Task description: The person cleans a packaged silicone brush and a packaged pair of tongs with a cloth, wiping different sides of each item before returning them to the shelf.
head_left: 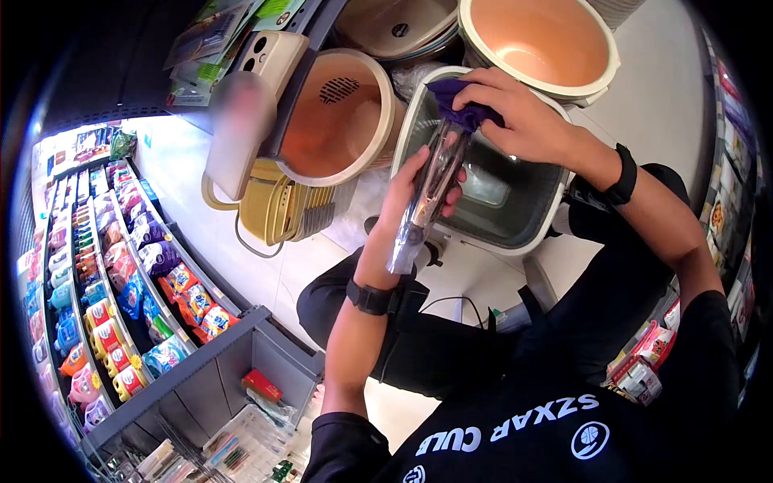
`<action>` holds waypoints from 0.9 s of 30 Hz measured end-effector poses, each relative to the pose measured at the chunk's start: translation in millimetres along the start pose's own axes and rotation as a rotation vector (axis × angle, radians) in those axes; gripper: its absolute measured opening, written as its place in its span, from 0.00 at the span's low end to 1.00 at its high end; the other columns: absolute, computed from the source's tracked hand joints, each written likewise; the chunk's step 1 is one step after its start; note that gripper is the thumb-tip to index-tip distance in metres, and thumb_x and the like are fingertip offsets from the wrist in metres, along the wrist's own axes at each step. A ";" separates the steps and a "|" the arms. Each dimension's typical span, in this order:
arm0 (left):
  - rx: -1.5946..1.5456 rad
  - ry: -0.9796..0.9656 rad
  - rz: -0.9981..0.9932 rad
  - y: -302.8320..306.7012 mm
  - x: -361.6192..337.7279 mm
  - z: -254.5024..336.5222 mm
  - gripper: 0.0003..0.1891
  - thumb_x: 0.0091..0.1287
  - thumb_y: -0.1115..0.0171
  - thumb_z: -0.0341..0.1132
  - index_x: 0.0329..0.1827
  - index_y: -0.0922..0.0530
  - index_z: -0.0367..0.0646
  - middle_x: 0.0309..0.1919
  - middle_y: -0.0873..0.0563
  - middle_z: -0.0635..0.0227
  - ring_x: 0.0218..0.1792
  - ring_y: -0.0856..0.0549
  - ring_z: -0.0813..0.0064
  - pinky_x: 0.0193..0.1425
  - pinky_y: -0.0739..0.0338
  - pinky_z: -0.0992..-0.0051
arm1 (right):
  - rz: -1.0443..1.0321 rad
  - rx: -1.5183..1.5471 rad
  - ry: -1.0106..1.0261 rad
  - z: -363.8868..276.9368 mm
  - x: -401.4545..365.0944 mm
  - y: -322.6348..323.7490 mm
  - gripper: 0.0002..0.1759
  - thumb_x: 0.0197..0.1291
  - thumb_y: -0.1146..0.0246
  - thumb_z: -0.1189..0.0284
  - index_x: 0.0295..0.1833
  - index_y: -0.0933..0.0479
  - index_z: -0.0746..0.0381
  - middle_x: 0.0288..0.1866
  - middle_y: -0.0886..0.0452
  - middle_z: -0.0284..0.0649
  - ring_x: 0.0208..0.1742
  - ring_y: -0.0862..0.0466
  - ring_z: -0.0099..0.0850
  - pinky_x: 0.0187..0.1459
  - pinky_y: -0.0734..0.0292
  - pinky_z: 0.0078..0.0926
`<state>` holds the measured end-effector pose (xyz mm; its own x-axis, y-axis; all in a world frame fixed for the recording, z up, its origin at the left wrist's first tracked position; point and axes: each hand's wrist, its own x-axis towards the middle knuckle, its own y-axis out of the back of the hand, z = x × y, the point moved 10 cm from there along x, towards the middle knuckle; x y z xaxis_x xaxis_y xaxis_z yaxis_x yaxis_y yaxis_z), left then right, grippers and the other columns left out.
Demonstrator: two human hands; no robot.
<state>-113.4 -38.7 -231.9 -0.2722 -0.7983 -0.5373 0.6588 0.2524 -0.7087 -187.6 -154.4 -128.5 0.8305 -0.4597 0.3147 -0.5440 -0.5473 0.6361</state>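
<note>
My left hand (415, 189) is wrapped round a long, narrow item in clear plastic packaging (424, 211); what is inside is hard to make out. The packet slants, its loose plastic end hanging over my left wrist. At its upper end, my right hand (515, 117) grips a crumpled purple cloth (459, 101), with the fingers closed on it. Cloth and packet touch. Both hands are above a rectangular dark grey tub (515, 197) with a white rim.
A round beige bucket (386, 121) stands left of the tub, and a cream tub with an orange inside (539, 40) lies beyond. A yellow slatted item (270, 205) sits near a grey shelf edge. Shelves at left hold detergent bags (193, 302). Stationery trays (241, 443) are at lower left.
</note>
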 end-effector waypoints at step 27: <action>0.049 -0.012 0.034 1.9 -6.7 -1.1 0.28 0.74 0.58 0.54 0.75 0.38 0.55 0.40 0.22 0.59 0.27 0.24 0.72 0.26 0.29 0.77 | 0.121 -0.004 0.007 -5.0 3.3 8.6 0.18 0.48 0.43 0.82 0.48 0.24 0.62 0.51 0.26 0.47 0.55 0.27 0.48 0.58 0.30 0.40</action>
<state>-111.1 -32.2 -230.2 -0.2410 -0.7961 -0.5550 0.7013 0.2525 -0.6667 -189.0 -157.1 -118.5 0.7598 -0.5170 0.3942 -0.6395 -0.4854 0.5961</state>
